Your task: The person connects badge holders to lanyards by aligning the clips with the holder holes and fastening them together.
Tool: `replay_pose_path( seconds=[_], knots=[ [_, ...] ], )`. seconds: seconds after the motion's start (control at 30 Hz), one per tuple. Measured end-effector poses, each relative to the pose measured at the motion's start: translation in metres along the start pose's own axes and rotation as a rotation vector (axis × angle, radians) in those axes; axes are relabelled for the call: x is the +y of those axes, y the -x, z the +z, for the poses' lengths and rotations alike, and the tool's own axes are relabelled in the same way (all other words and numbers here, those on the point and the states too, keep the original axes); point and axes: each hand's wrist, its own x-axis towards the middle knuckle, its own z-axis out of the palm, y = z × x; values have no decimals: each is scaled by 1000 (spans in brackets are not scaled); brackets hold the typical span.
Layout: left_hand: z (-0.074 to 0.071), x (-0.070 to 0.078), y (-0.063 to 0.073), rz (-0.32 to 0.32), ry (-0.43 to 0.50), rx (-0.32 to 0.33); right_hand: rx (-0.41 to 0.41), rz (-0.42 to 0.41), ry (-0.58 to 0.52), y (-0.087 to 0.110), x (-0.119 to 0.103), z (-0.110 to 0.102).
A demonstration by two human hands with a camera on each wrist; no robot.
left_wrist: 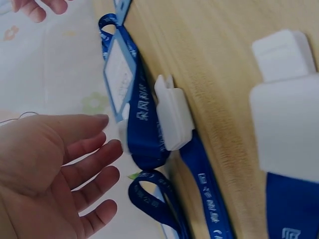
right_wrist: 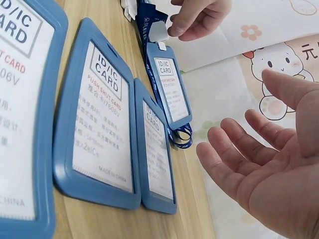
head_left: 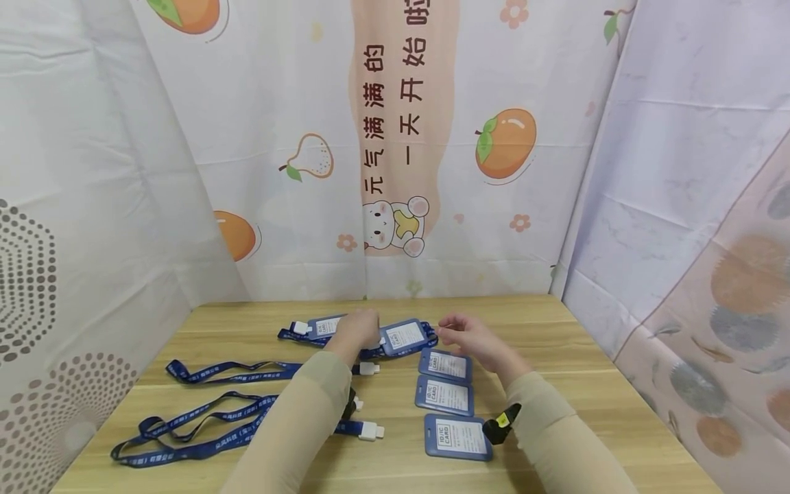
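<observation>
Close to the white clip (right_wrist: 159, 32) of a blue ID card holder (head_left: 404, 336) is my left hand (head_left: 360, 331), its fingers loosely bent and parted. In the left wrist view, this hand (left_wrist: 55, 174) has nothing between thumb and fingers; the blue lanyard (left_wrist: 144, 119) lies just beyond the fingertips. Whether a fingertip touches the clip is unclear. At the holder's other end, my right hand (head_left: 475, 341) hovers with relaxed, spread fingers, holding nothing, as the right wrist view shows this hand (right_wrist: 269, 159) too. The holder lies on its folded lanyard.
Three loose blue card holders (head_left: 446, 366) form a column below my right hand. Another holder (head_left: 325, 326) with a lanyard lies at the back left. Loose blue lanyards (head_left: 204, 449) with white clips (head_left: 371, 431) stretch across the left of the wooden table (head_left: 524, 322). Printed curtains (head_left: 296, 261) hang behind.
</observation>
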Motion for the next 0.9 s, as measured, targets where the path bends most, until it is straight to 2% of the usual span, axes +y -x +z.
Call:
replay_pose_path(
  seconds=[0.17, 0.4, 0.63, 0.9],
  knots=[
    [-10, 0, 3, 28, 91, 20, 17, -24, -9, 2, -4, -2],
    [-38, 2, 12, 87, 263, 46, 51, -48, -17, 8, -25, -10],
    [-55, 2, 25, 174, 287, 107, 53, -135, 23, 20, -42, -20],
    [-69, -1, 45, 244, 359, 119, 52, -206, 65, 35, -53, -27]
  ],
)
